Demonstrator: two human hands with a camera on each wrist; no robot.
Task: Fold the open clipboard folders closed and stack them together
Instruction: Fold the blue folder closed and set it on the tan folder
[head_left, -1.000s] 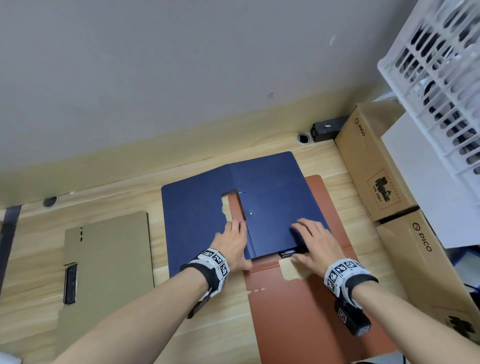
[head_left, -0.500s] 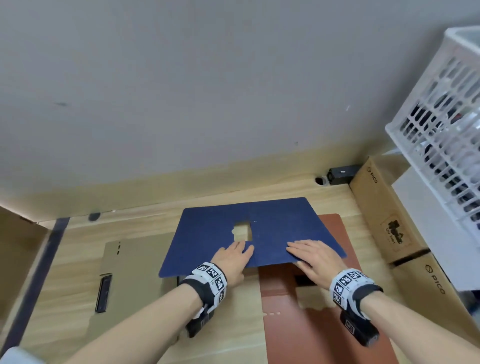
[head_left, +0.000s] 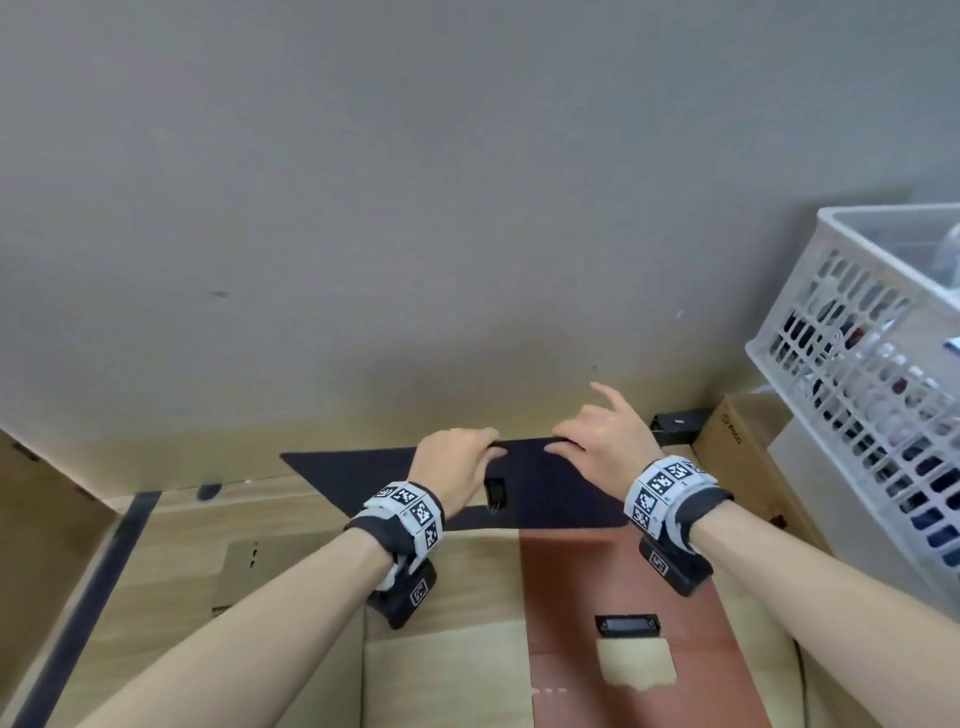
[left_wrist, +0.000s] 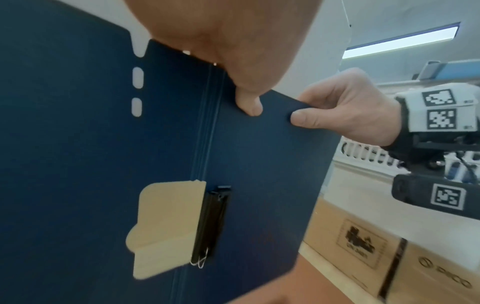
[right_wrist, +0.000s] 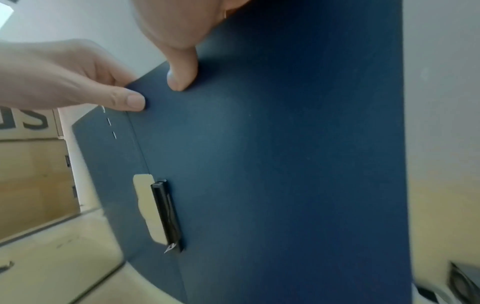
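Observation:
An open dark blue clipboard folder (head_left: 561, 499) is held up off the table, tilted toward the wall. My left hand (head_left: 488, 447) and right hand (head_left: 563, 439) both pinch its upper edge, thumbs on the near face and close together. Its black clip (head_left: 495, 491) sits beside the spine cutout. The wrist views show the same blue folder (left_wrist: 259, 164) (right_wrist: 285, 164), its clip (left_wrist: 213, 222) and both thumbs pressed on it. A red-brown folder (head_left: 623, 582) lies open on the table below, with its clip (head_left: 627, 624) showing. A tan folder (head_left: 234, 577) lies to the left.
The wooden table (head_left: 176, 545) ends at a grey wall close behind the folder. A white slatted basket (head_left: 857, 389) and cardboard boxes (head_left: 737, 441) crowd the right side. A small black device (head_left: 675, 423) sits at the back right.
The blue folder lay flat under both hands a second ago. Both hands lifted its near edge and now hold it raised, which uncovered the red-brown folder's clip.

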